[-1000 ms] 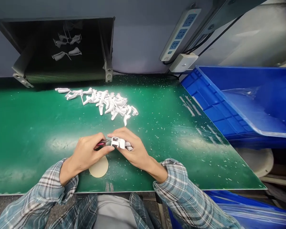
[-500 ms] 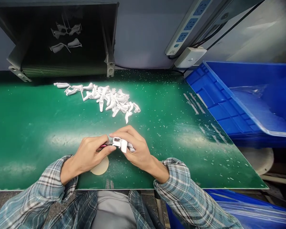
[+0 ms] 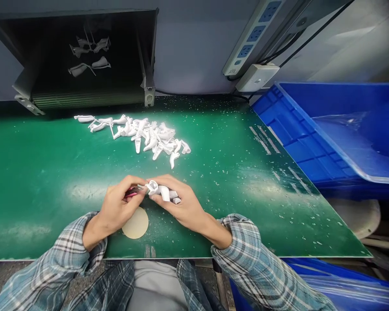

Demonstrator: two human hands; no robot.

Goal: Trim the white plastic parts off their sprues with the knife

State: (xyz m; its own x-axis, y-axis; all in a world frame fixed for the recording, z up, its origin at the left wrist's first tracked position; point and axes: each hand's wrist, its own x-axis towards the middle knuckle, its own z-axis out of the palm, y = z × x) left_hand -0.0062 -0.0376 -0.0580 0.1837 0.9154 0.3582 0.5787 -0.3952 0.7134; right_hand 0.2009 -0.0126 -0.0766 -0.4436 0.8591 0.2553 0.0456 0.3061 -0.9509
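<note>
My left hand (image 3: 118,204) is closed around small pliers (image 3: 133,191) with pink-and-dark handles, mostly hidden by the palm and fingers. Its thumb and fingertips reach close to the white plastic parts (image 3: 164,192) gripped in my right hand (image 3: 184,203). One of those parts shows an open hollow end facing my left hand, and others are bunched under the right fingers. Both hands are just above the green table near its front edge. Beyond them lies a loose pile of similar curved white plastic parts (image 3: 152,136).
A round beige disc (image 3: 135,223) lies by my left wrist. At the back left is a conveyor (image 3: 90,98) carrying more white parts. A large blue bin (image 3: 298,134) stands at the right, below a power strip (image 3: 253,36). Tiny white bits dot the green table (image 3: 233,172).
My left hand has drawn slightly left and up from the white parts with the pliers. The held part has turned, so its hollow end shows differently. The pile is unchanged.
</note>
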